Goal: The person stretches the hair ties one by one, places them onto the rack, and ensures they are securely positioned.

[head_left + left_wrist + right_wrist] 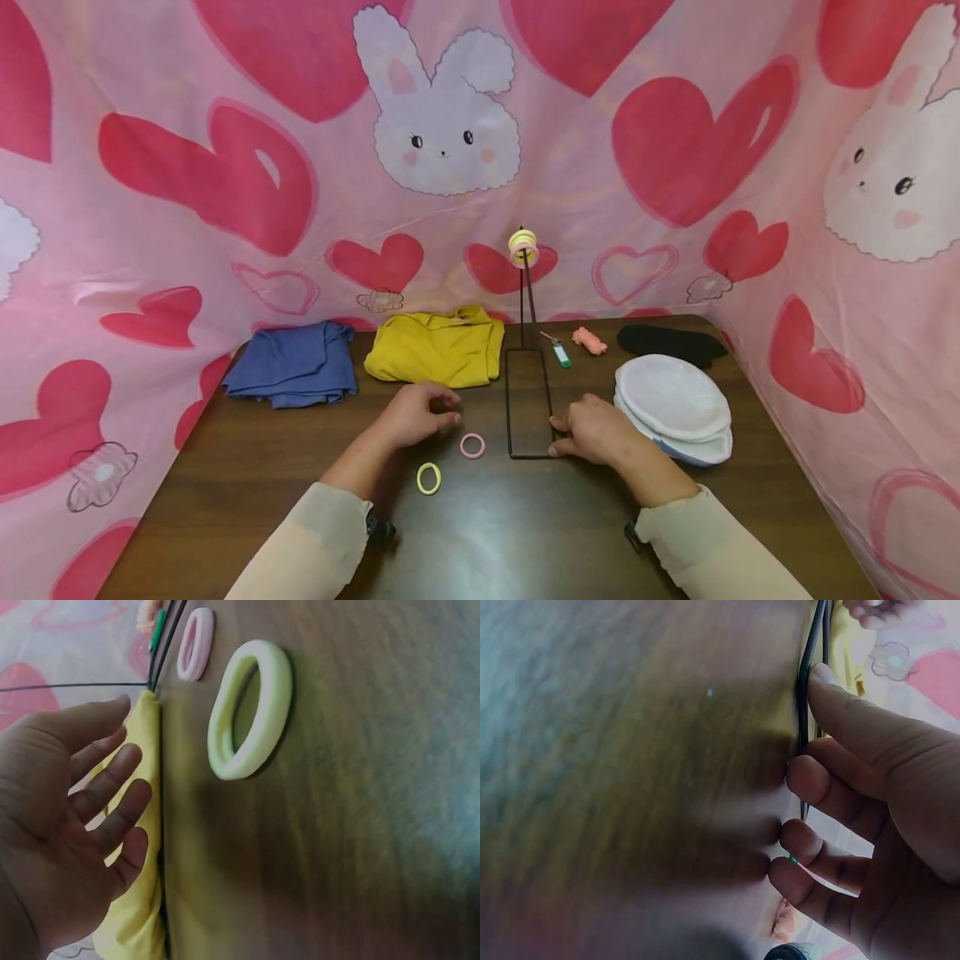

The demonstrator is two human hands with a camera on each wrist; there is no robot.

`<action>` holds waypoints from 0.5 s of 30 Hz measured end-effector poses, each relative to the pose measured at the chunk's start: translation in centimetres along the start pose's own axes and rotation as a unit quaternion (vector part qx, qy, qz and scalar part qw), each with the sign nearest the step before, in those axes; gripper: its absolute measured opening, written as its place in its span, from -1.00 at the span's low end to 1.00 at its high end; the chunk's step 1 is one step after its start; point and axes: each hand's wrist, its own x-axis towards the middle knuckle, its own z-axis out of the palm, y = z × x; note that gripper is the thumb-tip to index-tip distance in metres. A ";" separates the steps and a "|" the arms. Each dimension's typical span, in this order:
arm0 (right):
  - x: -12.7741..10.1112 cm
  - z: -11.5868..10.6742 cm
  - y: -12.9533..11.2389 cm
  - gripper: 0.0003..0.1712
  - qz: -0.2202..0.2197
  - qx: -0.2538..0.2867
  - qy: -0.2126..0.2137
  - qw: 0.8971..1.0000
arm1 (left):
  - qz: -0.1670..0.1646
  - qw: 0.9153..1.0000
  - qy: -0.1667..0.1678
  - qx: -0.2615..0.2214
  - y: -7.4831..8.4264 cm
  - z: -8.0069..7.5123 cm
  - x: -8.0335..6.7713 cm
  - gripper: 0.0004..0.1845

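Already, the right hand (pixel 596 429) pinches a wire stand (pixel 508 404) holding rings (pixel 522 237); a pink ring (pixel 205 641) and yellow ring (pixel 275 705) wait near the loose left hand (pixel 422 412).

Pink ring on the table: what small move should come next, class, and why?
Perhaps the left hand should pinch the pink ring: that hand is empty, the ring lies nearby, similar rings hang on the black stand, and the right hand holds its base.
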 end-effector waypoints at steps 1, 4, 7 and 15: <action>0.0 0.0 0.0 -0.37 0.000 0.000 -0.002 1.000 | 0.002 1.000 -0.010 0.005 0.0 0.2 0.1 -0.75; 0.1 0.1 0.1 -0.36 0.001 -0.003 -0.006 1.000 | 0.018 0.999 -0.037 0.029 0.0 0.7 0.2 -0.74; 0.2 0.1 0.1 -0.36 0.002 -0.004 -0.006 1.000 | 0.043 0.995 -0.060 0.063 0.2 1.2 0.4 -0.78; 0.2 0.2 0.2 -0.36 0.000 -0.001 -0.005 1.000 | 0.064 0.990 -0.083 0.097 1.4 1.8 0.7 -0.95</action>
